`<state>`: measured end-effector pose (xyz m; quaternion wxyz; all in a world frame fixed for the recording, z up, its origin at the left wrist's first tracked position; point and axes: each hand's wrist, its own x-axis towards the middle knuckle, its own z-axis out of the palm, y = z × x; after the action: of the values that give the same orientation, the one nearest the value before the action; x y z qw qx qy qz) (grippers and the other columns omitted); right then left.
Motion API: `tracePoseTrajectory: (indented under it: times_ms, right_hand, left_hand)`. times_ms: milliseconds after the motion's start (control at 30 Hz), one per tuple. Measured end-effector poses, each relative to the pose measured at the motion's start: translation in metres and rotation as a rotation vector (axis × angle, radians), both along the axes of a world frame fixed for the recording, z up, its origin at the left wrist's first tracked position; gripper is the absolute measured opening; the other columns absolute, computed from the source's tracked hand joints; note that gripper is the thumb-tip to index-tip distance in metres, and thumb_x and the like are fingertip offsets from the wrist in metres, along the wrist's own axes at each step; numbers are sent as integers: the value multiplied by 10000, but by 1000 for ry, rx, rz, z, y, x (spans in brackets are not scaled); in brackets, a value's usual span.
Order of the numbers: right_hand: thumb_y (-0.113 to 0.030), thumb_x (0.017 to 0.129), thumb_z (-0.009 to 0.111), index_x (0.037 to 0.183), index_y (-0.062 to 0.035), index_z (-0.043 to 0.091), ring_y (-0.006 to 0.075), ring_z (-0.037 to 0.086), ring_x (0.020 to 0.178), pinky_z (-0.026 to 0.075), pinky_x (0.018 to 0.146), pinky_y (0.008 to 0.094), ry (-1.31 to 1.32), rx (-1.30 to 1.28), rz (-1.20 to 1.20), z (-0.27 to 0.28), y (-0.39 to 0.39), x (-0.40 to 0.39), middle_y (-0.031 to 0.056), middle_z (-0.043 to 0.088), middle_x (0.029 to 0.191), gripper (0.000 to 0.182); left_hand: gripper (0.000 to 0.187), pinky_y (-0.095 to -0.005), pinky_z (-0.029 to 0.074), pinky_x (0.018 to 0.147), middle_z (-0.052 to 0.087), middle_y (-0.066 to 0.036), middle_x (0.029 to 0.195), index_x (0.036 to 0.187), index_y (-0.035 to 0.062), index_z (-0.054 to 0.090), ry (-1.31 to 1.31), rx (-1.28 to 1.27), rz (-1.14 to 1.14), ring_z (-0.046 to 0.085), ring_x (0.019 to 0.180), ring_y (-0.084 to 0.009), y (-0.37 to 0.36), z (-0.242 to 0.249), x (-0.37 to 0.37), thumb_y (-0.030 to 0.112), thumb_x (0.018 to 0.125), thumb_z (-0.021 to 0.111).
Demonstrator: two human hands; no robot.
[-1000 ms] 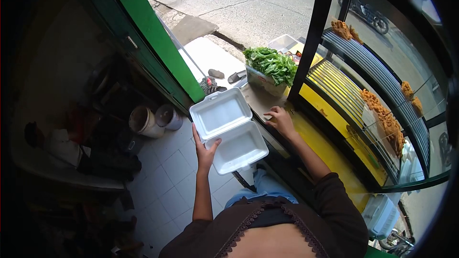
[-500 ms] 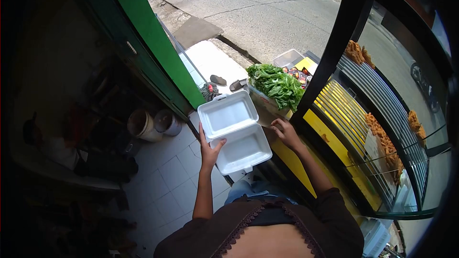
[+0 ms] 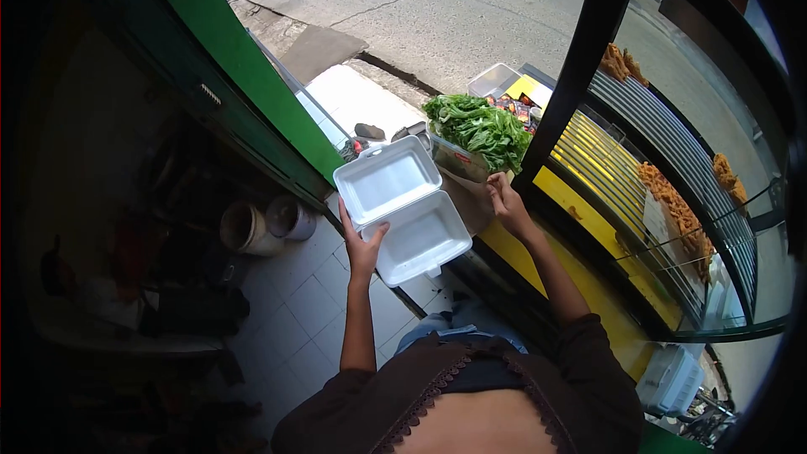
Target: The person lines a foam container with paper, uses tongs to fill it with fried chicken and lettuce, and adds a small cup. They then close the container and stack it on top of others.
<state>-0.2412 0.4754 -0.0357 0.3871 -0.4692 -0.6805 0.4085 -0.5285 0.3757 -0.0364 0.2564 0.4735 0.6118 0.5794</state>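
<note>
My left hand [image 3: 363,248] grips a white foam takeaway box [image 3: 420,240] by its left side, thumb over the rim. The box hangs open, its lid folded back toward the street, and nothing lies inside. Just right of it, my right hand [image 3: 507,203] is closed in a pinch at the edge of a brown sheet of paper [image 3: 471,203]. Part of that sheet is hidden behind the box. Beyond the right hand, green leaf lettuce [image 3: 481,130] is heaped in a clear plastic container [image 3: 454,158].
To the right stands a glass display case [image 3: 626,185] with fried chicken [image 3: 672,206] on its racks. Small packets [image 3: 514,108] lie behind the lettuce. A green door post [image 3: 252,76] rises at left, with two buckets [image 3: 245,227] on the tiled floor. More foam boxes [image 3: 671,380] sit lower right.
My right hand has moved up slightly and closed into a pinch on the brown paper, which shows more now. The view has shifted a little; my left hand still holds the open box.
</note>
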Motion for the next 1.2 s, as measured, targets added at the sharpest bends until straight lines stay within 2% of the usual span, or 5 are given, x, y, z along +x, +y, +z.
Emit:
tracePoseTrajectory:
  times_ms: [267,400,567,800,1200]
  right_hand:
    - [-44,923,519,986,-43,495,226,585,1008,444,861,314,207,349,-156,33,-46,-10,150,597,1089,67]
    - [-23,802,624,936,-90,582,231,565,985,389,877,358,-298,763,-16,44,-109,12,66,644,1033,155]
    - [66,832,579,936,-30,578,199,633,815,518,718,274,106,308,-63,30,-185,38,136,637,1019,141]
    - [-13,891,582,993,13,579,146,590,861,463,804,258,149,210,-575,-2,-262,91,84,628,961,105]
    - [-25,868,617,1280,94,465,115,562,1030,425,897,228,541,-137,-1069,-34,-342,184,73,611,1114,456]
  left_hand:
    - [1005,-375,431,984,351,-187,1403,1479,102,90,-46,1,-145,467,1211,-287,-11,-2,-2,-5,702,719]
    - [1017,-372,442,977,301,-188,1430,1482,93,61,-161,-40,-322,475,1205,-286,-11,-21,17,-1,711,718]
    - [1033,-372,337,1071,183,-163,1501,1484,76,-1,-376,19,-660,347,1315,-250,-10,-42,57,72,747,723]
    - [736,-319,226,1102,200,-162,1501,1475,34,108,-438,-82,-824,234,1380,-232,-21,-52,141,-17,874,530]
    - [514,-233,427,858,567,-125,1166,1392,-35,299,-507,-177,-912,561,986,-125,-18,-95,277,170,968,505]
